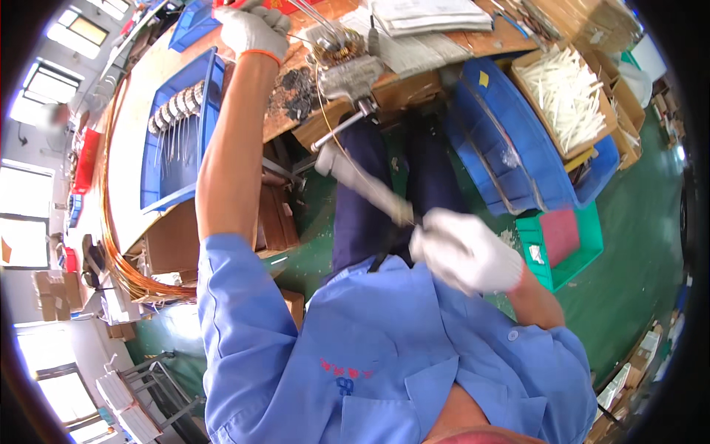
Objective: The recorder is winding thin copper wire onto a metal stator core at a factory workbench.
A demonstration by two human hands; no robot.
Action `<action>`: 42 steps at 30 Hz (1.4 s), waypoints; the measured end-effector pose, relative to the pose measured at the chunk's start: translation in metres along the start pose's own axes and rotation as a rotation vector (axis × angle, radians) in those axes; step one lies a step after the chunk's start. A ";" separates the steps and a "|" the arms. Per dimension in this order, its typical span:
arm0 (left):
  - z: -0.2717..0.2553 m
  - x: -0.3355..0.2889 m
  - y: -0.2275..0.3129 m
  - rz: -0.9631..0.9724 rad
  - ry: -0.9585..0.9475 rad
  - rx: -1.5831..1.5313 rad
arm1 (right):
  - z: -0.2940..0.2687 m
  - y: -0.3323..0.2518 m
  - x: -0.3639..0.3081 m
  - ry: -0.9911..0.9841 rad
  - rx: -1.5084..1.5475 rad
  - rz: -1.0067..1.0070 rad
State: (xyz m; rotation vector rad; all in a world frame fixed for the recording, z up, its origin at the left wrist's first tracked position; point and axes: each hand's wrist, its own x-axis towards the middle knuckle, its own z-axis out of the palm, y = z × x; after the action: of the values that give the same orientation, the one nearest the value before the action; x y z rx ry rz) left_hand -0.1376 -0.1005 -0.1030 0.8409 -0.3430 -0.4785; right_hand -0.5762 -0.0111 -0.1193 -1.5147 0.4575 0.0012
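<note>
At the far left of the bench, my left hand (254,31), in a white glove, has its fingers curled beside a red object at the picture's edge. What it holds is hidden. A copper-coloured wire coil (342,49) sits at the bench vise (352,78), with thin metal rods above it. From there a thin wire (325,111) runs down over my lap toward my right hand (466,251), also gloved, its fingers closed and smeared by motion. A blurred pale rod-like piece (370,185) reaches from near the vise handle (344,127) to those fingers; its kind is unclear.
On the left, a blue tray (150,174) holds a row of wound coils with wire leads. A large copper wire loop (111,244) hangs by the bench edge. To the right stand blue bins (481,148), a carton (604,111) of white strips and a green bin (586,259). Papers (429,16) lie on the bench.
</note>
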 end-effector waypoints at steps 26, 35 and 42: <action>-0.025 -0.197 -0.018 0.836 -0.346 1.156 | 0.010 0.023 -0.112 -0.227 -0.239 -0.115; 0.016 0.009 0.008 0.078 0.084 0.109 | -0.011 0.002 0.031 -0.063 0.288 0.069; 0.000 0.058 -0.087 -0.166 -0.116 0.003 | -0.050 -0.022 0.185 0.148 0.414 -0.034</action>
State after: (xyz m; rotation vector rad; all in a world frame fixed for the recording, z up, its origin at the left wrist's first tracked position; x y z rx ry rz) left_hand -0.1115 -0.1808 -0.1647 0.8496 -0.3826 -0.6834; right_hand -0.4148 -0.1123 -0.1509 -1.1186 0.5150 -0.2213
